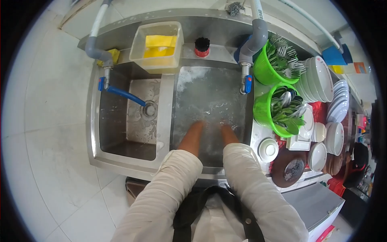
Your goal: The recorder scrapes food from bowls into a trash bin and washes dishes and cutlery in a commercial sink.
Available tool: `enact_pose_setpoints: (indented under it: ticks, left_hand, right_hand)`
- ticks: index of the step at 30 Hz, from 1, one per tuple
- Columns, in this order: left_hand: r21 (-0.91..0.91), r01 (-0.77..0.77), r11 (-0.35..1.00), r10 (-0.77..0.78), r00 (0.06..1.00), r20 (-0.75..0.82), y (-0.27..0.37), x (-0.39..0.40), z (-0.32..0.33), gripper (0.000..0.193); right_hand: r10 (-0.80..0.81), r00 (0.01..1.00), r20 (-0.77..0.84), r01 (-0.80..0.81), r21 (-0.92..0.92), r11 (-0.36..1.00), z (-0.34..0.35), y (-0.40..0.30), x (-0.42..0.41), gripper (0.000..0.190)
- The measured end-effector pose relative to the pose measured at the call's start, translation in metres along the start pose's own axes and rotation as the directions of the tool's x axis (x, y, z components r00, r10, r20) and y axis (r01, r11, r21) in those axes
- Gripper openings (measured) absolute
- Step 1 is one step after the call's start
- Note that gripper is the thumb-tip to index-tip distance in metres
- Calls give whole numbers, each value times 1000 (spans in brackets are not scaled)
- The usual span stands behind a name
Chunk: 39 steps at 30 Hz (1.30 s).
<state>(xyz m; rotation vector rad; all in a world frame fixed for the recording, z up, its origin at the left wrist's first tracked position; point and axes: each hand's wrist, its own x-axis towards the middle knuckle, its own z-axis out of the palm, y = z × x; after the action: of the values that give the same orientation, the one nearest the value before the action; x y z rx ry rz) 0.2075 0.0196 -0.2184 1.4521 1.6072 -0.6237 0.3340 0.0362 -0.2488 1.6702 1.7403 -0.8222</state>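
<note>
Both my forearms reach down into the right basin of a stainless steel sink (pixel 165 121), which holds cloudy, sudsy water (pixel 211 90). Below the wrists, my left hand and my right hand are hidden under the surface, so what they touch or hold does not show. White foam (pixel 190 77) floats at the basin's far left corner. Above the basin's right side is a tap with a blue lever (pixel 248 84). Behind the basin, on the ledge, stands a black-bristled brush with a red base (pixel 202 48). A translucent plastic tub (pixel 137 45) with yellow pieces in soapy liquid sits left of it.
The left basin (pixel 115 127) has a blue hose (pixel 127 96) leading to its drain. At right stand green baskets of forks (pixel 263 68) and spoons (pixel 261 110), stacked white plates (pixel 323 78), small bowls (pixel 268 150) and a round brown tray (pixel 281 172). Steel wool (pixel 235 9) lies at the back.
</note>
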Motion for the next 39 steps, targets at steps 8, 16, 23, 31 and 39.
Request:
enact_pose_setpoints:
  ticks: [8, 16, 23, 31, 39]
  left_hand:
    - [62, -29, 998, 29, 1000, 4, -7, -5, 13, 33]
    - [166, -171, 971, 170, 985, 19, -11, -48, 0, 31]
    - [-95, -302, 949, 236, 875, -422, 0, -114, -38, 36]
    - [373, -374, 849, 492, 307, -814, -23, -216, -77, 42]
    - [-428, -584, 690, -56, 546, -836, -32, -137, -80, 33]
  right_hand:
    - [-56, 994, 94, 62, -70, 996, 23, -20, 21, 52]
    - [-230, 954, 193, 272, -225, 936, -30, -8, -20, 52]
    - [-280, 805, -523, 452, 232, 861, -71, -6, -101, 58]
    - [-351, 479, -805, 830, 284, 481, -106, 0, -163, 52]
    - [-168, 670, -723, 635, 441, 634, -121, -3, -109, 25]
